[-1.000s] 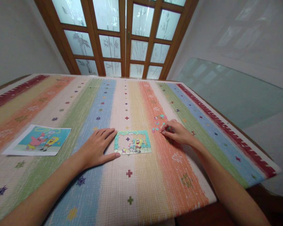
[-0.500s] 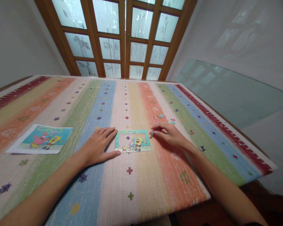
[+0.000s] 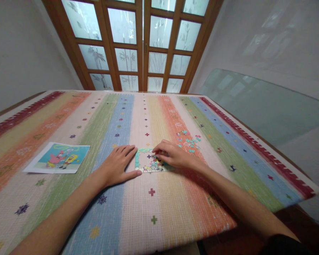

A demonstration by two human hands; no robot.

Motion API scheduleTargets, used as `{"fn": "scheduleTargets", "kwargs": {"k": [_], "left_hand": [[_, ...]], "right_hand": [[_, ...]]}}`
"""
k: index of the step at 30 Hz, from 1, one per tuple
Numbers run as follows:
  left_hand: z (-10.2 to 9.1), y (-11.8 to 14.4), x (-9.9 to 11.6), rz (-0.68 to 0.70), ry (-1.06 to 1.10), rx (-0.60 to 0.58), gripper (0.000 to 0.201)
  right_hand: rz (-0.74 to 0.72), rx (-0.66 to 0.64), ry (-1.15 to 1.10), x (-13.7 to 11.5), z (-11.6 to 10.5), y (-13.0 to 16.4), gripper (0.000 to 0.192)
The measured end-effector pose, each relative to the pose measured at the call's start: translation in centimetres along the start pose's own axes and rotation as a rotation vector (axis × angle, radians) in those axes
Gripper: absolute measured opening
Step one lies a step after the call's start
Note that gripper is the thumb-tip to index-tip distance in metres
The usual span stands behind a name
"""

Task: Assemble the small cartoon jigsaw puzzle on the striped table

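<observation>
A partly built jigsaw puzzle (image 3: 137,161) lies flat on the table, its border joined and the cloth showing through a gap in its middle. My left hand (image 3: 119,165) rests open at its left side, fingers and thumb touching the frame. Over the puzzle's right half is my right hand (image 3: 173,154), thumb and fingers pinched on a small puzzle piece that is mostly hidden. That hand covers the right part of the puzzle, including much of the yellow cartoon figure.
Several loose puzzle pieces (image 3: 191,143) lie beyond my right hand. To the left is a printed reference picture (image 3: 59,156) of cartoon figures on white paper. A striped tablecloth (image 3: 133,216) covers the table, with wood-framed glass doors (image 3: 143,46) behind.
My right hand has moved left from beside the puzzle to above its inside, carrying the piece. My left hand stays at the puzzle's left edge. The view has shifted slightly.
</observation>
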State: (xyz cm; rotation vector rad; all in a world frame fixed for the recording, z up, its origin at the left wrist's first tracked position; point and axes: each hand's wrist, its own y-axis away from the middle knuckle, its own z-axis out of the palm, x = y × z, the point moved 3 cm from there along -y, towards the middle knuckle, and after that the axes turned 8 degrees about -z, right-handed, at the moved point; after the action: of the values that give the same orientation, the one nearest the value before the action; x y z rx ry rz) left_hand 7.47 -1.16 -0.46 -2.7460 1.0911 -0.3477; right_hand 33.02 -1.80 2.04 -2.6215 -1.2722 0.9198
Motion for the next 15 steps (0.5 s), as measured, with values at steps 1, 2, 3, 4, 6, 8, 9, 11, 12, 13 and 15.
{"fn": "scheduleTargets", "kwargs": {"k": [1, 2, 3, 4, 6, 8, 9, 11, 12, 13, 15], "left_hand": [[0.0, 0.0, 0.0, 0.001, 0.001, 0.003, 0.08], [0.0, 0.0, 0.1, 0.003, 0.0, 0.007, 0.08], [0.0, 0.0, 0.1, 0.005, -0.004, 0.011, 0.079], [0.0, 0.0, 0.1, 0.008, -0.008, 0.014, 0.078], [0.1, 0.0, 0.2, 0.014, -0.015, 0.016, 0.078], [0.1, 0.0, 0.2, 0.014, -0.017, 0.009, 0.08], [0.1, 0.0, 0.1, 0.012, -0.017, 0.003, 0.081], [0.2, 0.0, 0.1, 0.008, -0.017, -0.004, 0.082], [0.2, 0.0, 0.1, 0.005, -0.017, -0.003, 0.082], [0.2, 0.0, 0.1, 0.004, -0.017, 0.0, 0.081], [0.1, 0.0, 0.2, 0.007, -0.017, 0.009, 0.081]], "right_hand": [[-0.034, -0.013, 0.031, -0.1, 0.2, -0.2, 0.017], [-0.064, -0.016, 0.056, -0.2, 0.4, -0.3, 0.017], [-0.089, -0.01, 0.077, -0.2, 0.6, -0.4, 0.017], [-0.106, 0.007, 0.096, -0.3, 0.8, -0.4, 0.017], [-0.125, 0.05, 0.144, -0.5, 0.8, -0.2, 0.017], [-0.139, 0.075, 0.203, -0.9, 0.7, 0.2, 0.018], [-0.144, 0.083, 0.234, -1.2, 0.6, 0.5, 0.018], [-0.165, 0.096, 0.272, -1.8, 0.4, 1.1, 0.018], [-0.178, 0.099, 0.277, -2.2, 0.3, 1.4, 0.018], [-0.196, 0.099, 0.278, -2.5, 0.3, 1.8, 0.018], [-0.224, 0.096, 0.282, -3.1, 0.4, 2.3, 0.018]]}}
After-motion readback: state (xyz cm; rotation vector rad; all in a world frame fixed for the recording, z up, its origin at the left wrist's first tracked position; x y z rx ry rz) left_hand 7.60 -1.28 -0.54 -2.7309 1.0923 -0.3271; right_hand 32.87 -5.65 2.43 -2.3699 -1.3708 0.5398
